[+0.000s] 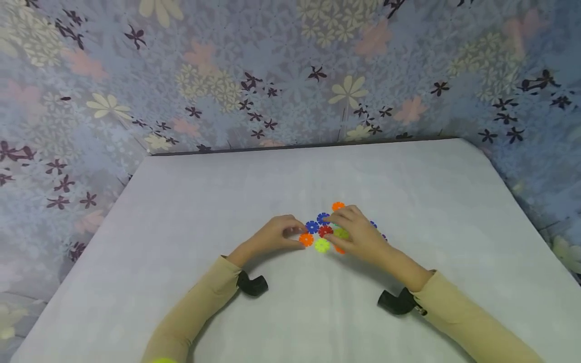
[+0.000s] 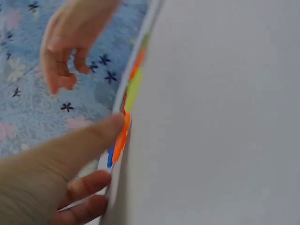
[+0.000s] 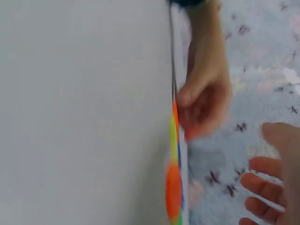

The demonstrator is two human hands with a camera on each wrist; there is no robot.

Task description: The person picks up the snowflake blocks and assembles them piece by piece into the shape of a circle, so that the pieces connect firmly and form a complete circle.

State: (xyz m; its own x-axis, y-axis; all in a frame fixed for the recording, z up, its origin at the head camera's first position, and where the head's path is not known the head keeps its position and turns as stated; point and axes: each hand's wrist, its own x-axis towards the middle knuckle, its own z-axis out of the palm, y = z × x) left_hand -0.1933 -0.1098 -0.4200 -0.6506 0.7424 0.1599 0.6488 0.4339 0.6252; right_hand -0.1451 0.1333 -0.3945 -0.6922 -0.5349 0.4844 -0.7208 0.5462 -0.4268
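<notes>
Several flat, notched plastic discs lie grouped on the white table. An orange disc (image 1: 306, 239) and a blue disc (image 1: 311, 227) form the group's left side. A red disc (image 1: 325, 231) and a yellow-green disc (image 1: 322, 245) sit closer to the middle. The left hand (image 1: 279, 234) curves around the left side, its thumb at the orange disc; firm contact is hard to judge. Over the right side hovers the right hand (image 1: 358, 236), fingers spread, hiding some discs. The right wrist view shows that hand (image 3: 272, 178) with nothing between its fingers.
The white-covered table (image 1: 227, 186) has a dark back edge against a flowered blue cloth (image 1: 281, 65). Another orange disc (image 1: 338, 206) lies at the group's far side. Black wrist-worn pieces (image 1: 252, 285) protrude below both sleeves.
</notes>
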